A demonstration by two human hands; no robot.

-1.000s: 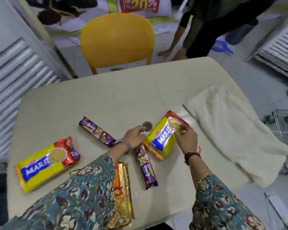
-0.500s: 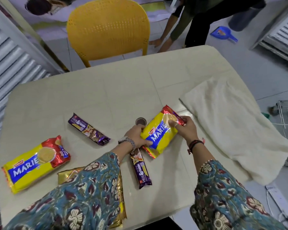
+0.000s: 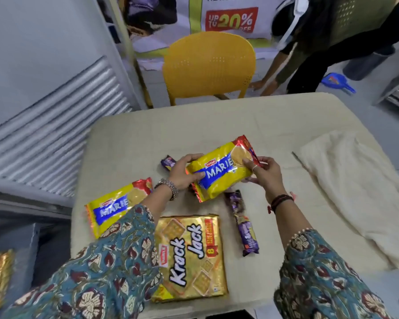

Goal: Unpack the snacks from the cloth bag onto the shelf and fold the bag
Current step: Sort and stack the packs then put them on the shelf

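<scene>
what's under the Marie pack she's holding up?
Under the held Marie pack, gripped by the left hand and right hand, lies bare table and the top end of a purple biscuit roll. Anything else there is covered.

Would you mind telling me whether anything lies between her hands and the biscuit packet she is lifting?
Nothing does: the left hand and the right hand already grip the Marie packet at its two ends, above the table.
</scene>
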